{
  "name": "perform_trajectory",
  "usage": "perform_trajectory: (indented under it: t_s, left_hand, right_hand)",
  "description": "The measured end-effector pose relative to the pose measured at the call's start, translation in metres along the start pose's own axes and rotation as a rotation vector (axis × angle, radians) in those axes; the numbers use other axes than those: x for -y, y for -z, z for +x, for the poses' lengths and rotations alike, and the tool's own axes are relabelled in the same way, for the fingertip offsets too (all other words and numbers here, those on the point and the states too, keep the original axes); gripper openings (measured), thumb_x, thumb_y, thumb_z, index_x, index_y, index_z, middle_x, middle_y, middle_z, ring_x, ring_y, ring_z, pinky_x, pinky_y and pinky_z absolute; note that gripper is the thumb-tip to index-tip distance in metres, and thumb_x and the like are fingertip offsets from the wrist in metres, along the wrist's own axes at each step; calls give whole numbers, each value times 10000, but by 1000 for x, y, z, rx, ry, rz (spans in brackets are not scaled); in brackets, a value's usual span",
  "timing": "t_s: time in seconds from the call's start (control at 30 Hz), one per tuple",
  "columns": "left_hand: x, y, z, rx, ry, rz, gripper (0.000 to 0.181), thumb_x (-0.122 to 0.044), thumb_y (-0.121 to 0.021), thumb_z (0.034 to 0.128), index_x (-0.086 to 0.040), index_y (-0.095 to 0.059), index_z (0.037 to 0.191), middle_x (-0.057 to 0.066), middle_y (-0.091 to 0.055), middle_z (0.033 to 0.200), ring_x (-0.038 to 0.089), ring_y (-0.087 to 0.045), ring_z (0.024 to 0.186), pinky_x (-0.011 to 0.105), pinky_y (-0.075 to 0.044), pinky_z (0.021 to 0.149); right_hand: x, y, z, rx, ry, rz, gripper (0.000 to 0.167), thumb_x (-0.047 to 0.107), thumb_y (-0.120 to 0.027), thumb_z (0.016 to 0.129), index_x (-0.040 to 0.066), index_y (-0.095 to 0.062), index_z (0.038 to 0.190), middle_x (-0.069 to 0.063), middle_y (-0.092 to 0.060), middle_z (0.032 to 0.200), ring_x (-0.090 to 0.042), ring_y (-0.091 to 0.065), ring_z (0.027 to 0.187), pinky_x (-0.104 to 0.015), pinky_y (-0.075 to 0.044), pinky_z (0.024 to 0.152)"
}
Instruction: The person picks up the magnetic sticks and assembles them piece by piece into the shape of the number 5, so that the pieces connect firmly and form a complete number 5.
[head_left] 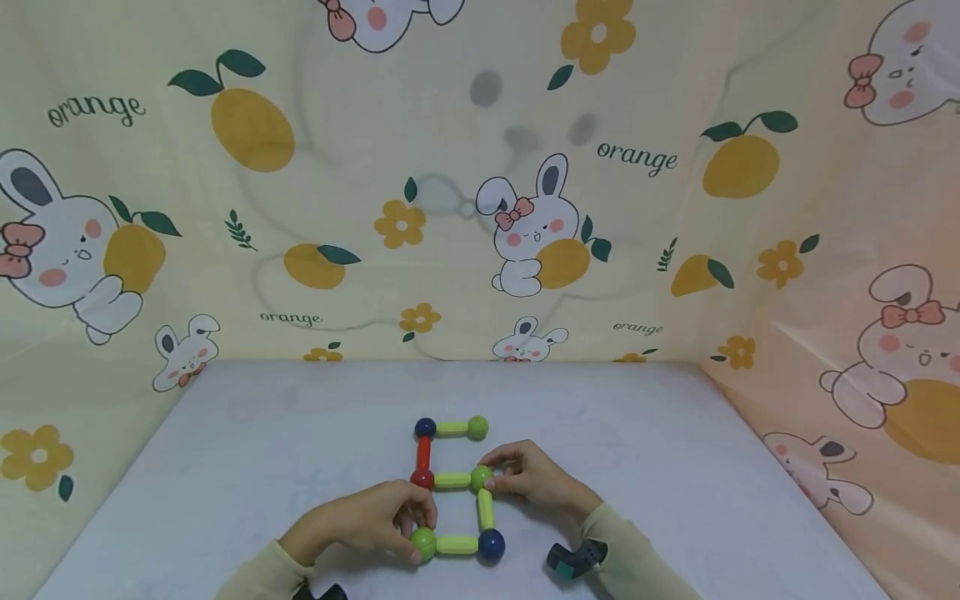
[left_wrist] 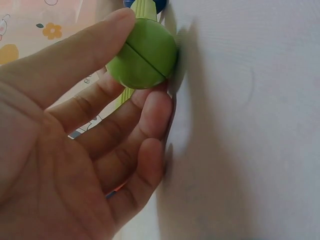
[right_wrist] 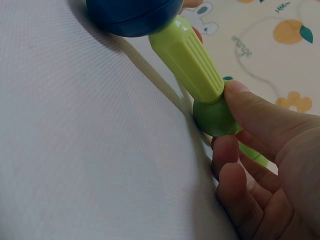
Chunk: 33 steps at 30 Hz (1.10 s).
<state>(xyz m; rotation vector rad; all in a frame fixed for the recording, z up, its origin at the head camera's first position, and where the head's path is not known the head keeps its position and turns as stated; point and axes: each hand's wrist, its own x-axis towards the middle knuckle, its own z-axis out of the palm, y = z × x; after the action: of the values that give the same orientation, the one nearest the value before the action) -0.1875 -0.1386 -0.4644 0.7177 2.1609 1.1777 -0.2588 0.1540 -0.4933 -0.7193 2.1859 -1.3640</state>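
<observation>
A chain of coloured balls and rods, looking like a magnetic building toy, lies on the white table. My left hand [head_left: 375, 521] pinches the lower-left green ball [left_wrist: 142, 55] between thumb and fingers. With its thumb and fingers my right hand [head_left: 540, 479] holds the middle-right green ball [right_wrist: 215, 117]. A yellow-green rod [head_left: 486, 510] joins that ball to a dark blue ball [head_left: 491, 546], and another rod [head_left: 457, 545] runs to the left hand's ball. Another yellow-green rod [head_left: 453, 481] reaches the red ball [head_left: 423, 479]. Left fingers partly cover the space below the red ball.
Beyond the hands, a red rod [head_left: 423, 454] leads up to a second dark blue ball [head_left: 425, 428], then a yellow-green rod [head_left: 452, 428] and a green ball [head_left: 477, 427]. The white tabletop [head_left: 262, 442] meets a printed cloth backdrop [head_left: 450, 275] behind and at the sides.
</observation>
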Motion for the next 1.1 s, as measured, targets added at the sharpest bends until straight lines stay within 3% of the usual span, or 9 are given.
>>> perform_trajectory:
  t_s: [0.3, 0.57, 1.1]
  left_hand:
    - [1, 3, 0, 43, -22, 19, 269, -119, -842, 807, -147, -680, 1021, -88, -661, 952, 74, -584, 783, 187, -480, 709]
    - [-5, -1, -3, 13, 23, -7, 281, -48, -838, 793, -142, -688, 1011, -45, -665, 943, 108, -573, 788, 184, -460, 702]
    - [-3, 2, -2, 18, -11, -32, 268, -71, -819, 823, -91, -712, 1067, -28, -699, 982, 94, -588, 800, 177, -476, 726]
  right_hand:
    - [0, 0, 0, -6, -19, 12, 311, 172, -729, 933, 65, -705, 1224, -94, -700, 1158, -44, -512, 602, -183, -457, 561]
    - [-3, 0, 1, -2, -2, 6, 301, 158, -728, 931, 63, -707, 1216, -110, -702, 1146, -37, -523, 607, -181, -462, 556]
    - [-3, 0, 1, 4, -18, -9, 313, 211, -733, 931, 89, -710, 1218, -75, -701, 1147, -45, -503, 584, -183, -447, 546]
